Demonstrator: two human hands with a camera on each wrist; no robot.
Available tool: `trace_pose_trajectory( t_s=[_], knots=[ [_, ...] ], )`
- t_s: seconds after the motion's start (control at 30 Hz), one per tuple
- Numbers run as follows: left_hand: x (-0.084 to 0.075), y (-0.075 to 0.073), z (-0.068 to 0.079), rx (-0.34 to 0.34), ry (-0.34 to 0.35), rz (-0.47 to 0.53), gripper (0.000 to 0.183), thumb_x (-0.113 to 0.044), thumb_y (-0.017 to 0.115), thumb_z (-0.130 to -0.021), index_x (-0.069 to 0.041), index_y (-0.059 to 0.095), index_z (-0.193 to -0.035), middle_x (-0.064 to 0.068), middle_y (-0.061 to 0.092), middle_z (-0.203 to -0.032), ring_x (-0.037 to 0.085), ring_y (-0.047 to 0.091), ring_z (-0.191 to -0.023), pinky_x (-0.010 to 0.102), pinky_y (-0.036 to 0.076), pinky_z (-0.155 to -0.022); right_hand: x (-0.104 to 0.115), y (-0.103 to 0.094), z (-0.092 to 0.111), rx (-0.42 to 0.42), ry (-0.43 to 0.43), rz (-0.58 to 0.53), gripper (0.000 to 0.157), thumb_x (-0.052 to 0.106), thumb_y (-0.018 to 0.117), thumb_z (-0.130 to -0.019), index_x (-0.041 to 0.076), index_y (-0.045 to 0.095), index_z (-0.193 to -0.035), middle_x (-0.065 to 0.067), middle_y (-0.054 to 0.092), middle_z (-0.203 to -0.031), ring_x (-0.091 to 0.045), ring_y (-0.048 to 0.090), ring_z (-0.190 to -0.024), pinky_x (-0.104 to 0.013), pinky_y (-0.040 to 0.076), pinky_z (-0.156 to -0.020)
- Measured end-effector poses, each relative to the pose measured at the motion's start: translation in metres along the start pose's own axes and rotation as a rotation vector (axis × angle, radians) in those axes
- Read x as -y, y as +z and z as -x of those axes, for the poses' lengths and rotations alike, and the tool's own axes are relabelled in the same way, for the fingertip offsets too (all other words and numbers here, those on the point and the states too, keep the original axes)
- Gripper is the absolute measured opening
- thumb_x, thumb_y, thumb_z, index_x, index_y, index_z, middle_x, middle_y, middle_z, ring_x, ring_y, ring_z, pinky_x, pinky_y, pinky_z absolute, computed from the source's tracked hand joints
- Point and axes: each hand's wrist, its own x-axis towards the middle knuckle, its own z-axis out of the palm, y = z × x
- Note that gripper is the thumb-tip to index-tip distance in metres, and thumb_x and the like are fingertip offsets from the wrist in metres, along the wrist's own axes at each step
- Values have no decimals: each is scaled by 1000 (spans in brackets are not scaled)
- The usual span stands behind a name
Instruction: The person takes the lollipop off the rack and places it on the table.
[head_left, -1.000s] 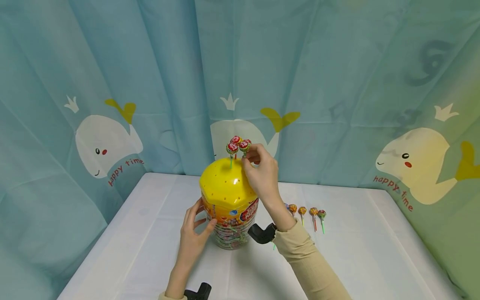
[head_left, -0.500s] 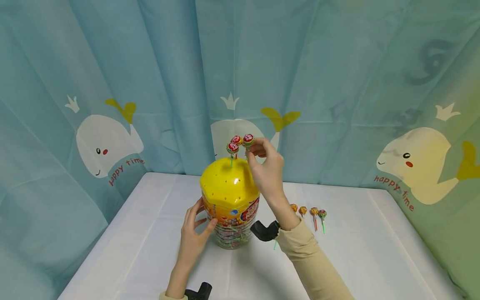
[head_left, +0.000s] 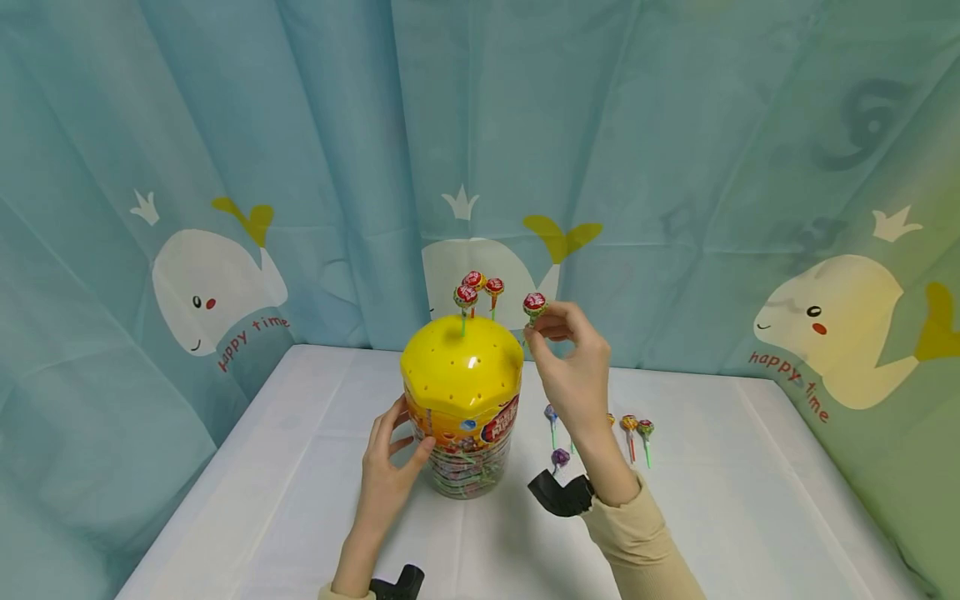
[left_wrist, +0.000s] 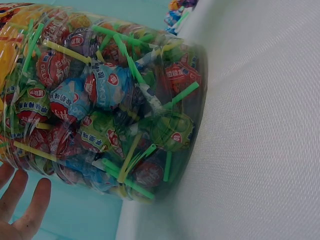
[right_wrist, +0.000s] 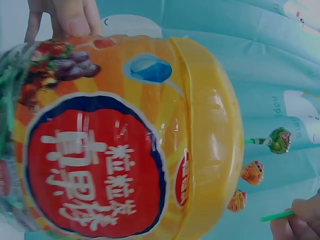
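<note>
A clear plastic jar (head_left: 465, 477) full of wrapped lollipops stands upright on the table, topped by a yellow lid (head_left: 450, 371) dotted with small holes. My left hand (head_left: 386, 467) grips the jar's left side, thumb toward the front. Three lollipops stand upright in the lid toward its back: a green-and-red one (head_left: 465, 296), a yellow-and-red one (head_left: 473, 281) and a red one (head_left: 494, 287). To the right of the lid, my right hand (head_left: 576, 367) pinches a red-and-green lollipop (head_left: 535, 303) just below its head. Its green stick (right_wrist: 276, 216) shows in the right wrist view, apart from the lid.
Several loose lollipops lie on the white tablecloth (head_left: 720, 500) right of the jar, among them a purple one (head_left: 560, 457), a blue one (head_left: 551, 413) and a green one (head_left: 645, 427). My right forearm covers some. A blue-green curtain (head_left: 645, 167) hangs behind the table.
My right hand has lifted the lollipop from the lid, then carried it right and slightly down, away from the other three. The left hand and jar have stayed put.
</note>
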Motion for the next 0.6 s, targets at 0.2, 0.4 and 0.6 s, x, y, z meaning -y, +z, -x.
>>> trace_pose_trajectory(
  t_s=[0.2,0.4,0.6],
  knots=[
    [-7,-1,0,2,0,-16,69,0,68,-82,-3,39,-145,16,50,-135,23,50,-120,45,54,-90,-8,-14,20,-27,44,35,20,1,70,-83,6,67,-102,-9,68,-86,-17,61,-79,-23,49,-80],
    [12,0,0,15,14,21,72,-5,70,-84,-19,38,-147,4,48,-139,3,45,-121,40,54,-91,-22,-27,42,-40,125,60,18,0,70,-82,5,66,-99,-8,67,-85,-6,58,-79,-20,48,-76],
    [13,0,0,22,14,24,71,-6,69,-85,-20,37,-147,3,48,-139,6,45,-122,36,54,-92,-38,-38,63,-51,205,100,18,0,72,-81,6,66,-97,-7,67,-82,-2,58,-76,-23,46,-72]
  ],
)
